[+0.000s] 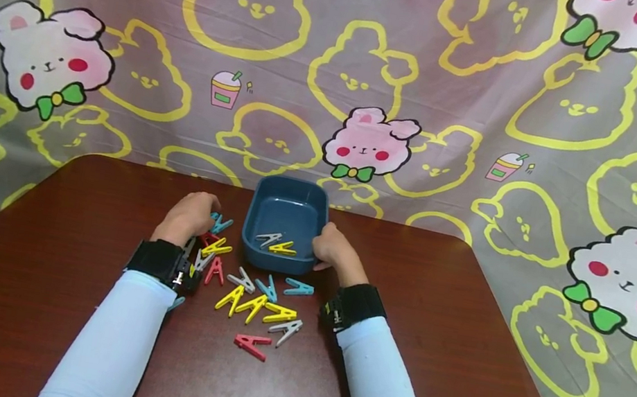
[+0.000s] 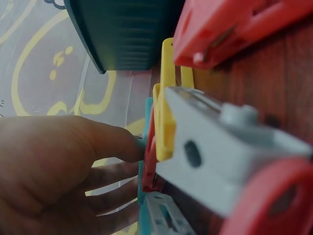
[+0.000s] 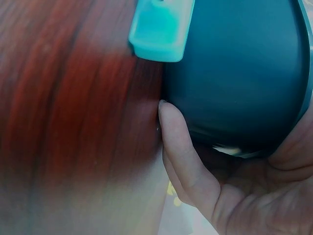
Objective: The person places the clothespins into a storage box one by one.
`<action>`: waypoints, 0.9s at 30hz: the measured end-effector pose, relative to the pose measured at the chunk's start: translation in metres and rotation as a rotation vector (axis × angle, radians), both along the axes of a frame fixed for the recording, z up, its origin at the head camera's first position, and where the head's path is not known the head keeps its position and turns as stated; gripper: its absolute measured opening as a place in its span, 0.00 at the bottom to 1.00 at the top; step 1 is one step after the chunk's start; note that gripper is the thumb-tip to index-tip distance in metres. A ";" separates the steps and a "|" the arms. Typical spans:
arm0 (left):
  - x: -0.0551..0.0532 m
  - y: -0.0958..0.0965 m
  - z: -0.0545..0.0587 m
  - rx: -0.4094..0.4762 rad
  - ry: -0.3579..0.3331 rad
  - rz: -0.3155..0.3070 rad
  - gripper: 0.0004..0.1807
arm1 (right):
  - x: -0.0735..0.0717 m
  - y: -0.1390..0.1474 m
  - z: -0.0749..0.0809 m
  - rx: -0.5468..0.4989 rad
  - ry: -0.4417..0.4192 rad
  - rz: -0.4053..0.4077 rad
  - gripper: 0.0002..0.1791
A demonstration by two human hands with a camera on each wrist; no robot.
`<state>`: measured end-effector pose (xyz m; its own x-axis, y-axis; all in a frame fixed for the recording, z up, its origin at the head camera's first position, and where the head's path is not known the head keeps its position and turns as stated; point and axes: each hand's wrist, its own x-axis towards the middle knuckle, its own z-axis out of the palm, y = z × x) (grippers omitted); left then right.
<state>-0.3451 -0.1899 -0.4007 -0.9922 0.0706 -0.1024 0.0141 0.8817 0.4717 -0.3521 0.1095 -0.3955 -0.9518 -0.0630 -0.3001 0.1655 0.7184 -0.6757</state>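
Observation:
My left hand [image 1: 189, 217] is at the left of the pile, its thumb and fingers at a light blue clothespin [image 1: 220, 223]. In the left wrist view the thumb [image 2: 120, 142] touches that blue plastic; the other fingertips are hidden behind it. My right hand [image 1: 337, 252] grips the near right side of a dark blue plastic box [image 1: 277, 262]. In the right wrist view a finger [image 3: 178, 129] lies along the box's outer wall [image 3: 234, 83]. Inside the box lie a grey clothespin [image 1: 269, 239] and a yellow clothespin [image 1: 283, 247].
Several clothespins lie loose on the brown table [image 1: 425, 357] in front of the box, among them a red clothespin [image 1: 252, 345], a yellow clothespin [image 1: 280, 314] and a blue clothespin [image 1: 299, 287]. A patterned cloth [image 1: 286, 88] hangs behind the table's far edge.

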 end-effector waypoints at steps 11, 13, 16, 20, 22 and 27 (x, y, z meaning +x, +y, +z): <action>-0.001 -0.004 -0.002 -0.020 0.016 0.039 0.22 | 0.001 -0.001 0.002 -0.004 -0.005 0.010 0.39; -0.002 -0.004 -0.001 -0.020 0.018 0.042 0.22 | 0.001 -0.001 0.002 -0.003 -0.004 0.008 0.39; -0.001 -0.004 0.000 -0.022 0.017 0.041 0.23 | 0.001 0.000 0.002 -0.003 -0.004 0.008 0.39; -0.001 -0.004 -0.001 -0.020 0.018 0.043 0.23 | 0.002 0.000 0.002 -0.006 -0.004 0.006 0.39; -0.001 -0.003 -0.002 -0.016 0.020 0.044 0.23 | 0.003 0.000 0.002 -0.006 -0.004 0.004 0.39; -0.001 -0.003 -0.002 -0.011 0.029 0.047 0.23 | 0.003 0.000 0.002 -0.004 -0.004 0.005 0.37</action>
<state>-0.3462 -0.1930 -0.4032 -0.9970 0.0230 -0.0737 -0.0137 0.8867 0.4621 -0.3488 0.1095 -0.3938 -0.9503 -0.0685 -0.3037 0.1650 0.7165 -0.6778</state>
